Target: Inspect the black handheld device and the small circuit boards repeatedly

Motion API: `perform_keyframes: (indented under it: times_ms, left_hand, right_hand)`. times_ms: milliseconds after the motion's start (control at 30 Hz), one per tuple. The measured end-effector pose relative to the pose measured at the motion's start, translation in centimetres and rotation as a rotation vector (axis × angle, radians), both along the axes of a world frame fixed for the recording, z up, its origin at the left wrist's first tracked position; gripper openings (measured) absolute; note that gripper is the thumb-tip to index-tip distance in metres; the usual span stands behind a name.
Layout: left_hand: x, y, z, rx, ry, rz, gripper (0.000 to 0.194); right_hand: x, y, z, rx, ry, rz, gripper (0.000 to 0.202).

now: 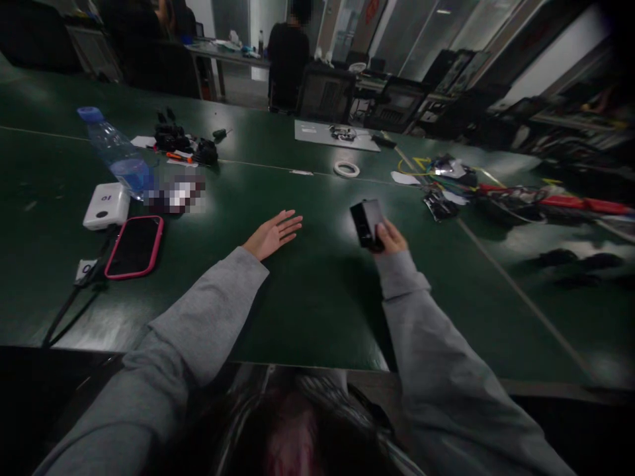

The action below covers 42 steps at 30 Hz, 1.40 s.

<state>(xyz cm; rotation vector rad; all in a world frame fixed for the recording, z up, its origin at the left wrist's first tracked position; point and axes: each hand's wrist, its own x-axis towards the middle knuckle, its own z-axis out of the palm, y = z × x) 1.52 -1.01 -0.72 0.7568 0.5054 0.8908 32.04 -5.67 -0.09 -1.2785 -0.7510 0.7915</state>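
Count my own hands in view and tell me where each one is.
2. Your left hand is open, between the pink-cased phone and the black box; your right hand grips that box and is partly hidden by it.

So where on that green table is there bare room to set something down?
Bare green table shows between the left hand and the right hand with its dark box, and between the left hand and the pink-edged phone. It's crowded at left around the bottle and white device, and at right among the cable clutter.
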Motion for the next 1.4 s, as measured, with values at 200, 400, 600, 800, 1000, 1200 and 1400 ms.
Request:
perform_keyframes:
  times_ms: [200, 400, 600, 800, 1000, 1200, 1400]
  left_hand:
    - [0.5, -0.3, -0.4, 0.091, 0.174, -0.006, 0.052]
    - [0.1, 0.2, -0.7, 0.187, 0.294, 0.097, 0.054]
    - [-0.6, 0.7, -0.8, 0.29, 0.37, 0.118, 0.055]
    - [-1.5, 1.3, -0.5, 0.363, 0.449, 0.091, 0.053]
    - [-2.0, 1.6, -0.3, 0.402, 0.555, 0.019, 0.054]
    - [-2.3, 1.3, 0.0, 0.404, 0.586, -0.042, 0.054]
    - [-2.3, 1.4, -0.1, 0.377, 0.606, -0.026, 0.055]
  right_hand:
    - [-13.7, -0.3, -1.3, -0.196, 0.825, 0.463, 0.03]
    - [-14.8, 0.1, -1.7, -0.311, 0.901, 0.545, 0.033]
    - [-14.1, 1.0, -4.0, -0.158, 0.719, 0.728, 0.057]
    - [-14.3, 0.3, -4.5, -0.02, 0.32, 0.609, 0.055]
    - [-14.3, 0.2, -4.3, 0.028, 0.269, 0.575, 0.062]
    - [-14.1, 0.0, -3.7, -0.012, 0.359, 0.573, 0.066]
    - [-14.0, 0.0, -3.6, -0.103, 0.361, 0.529, 0.067]
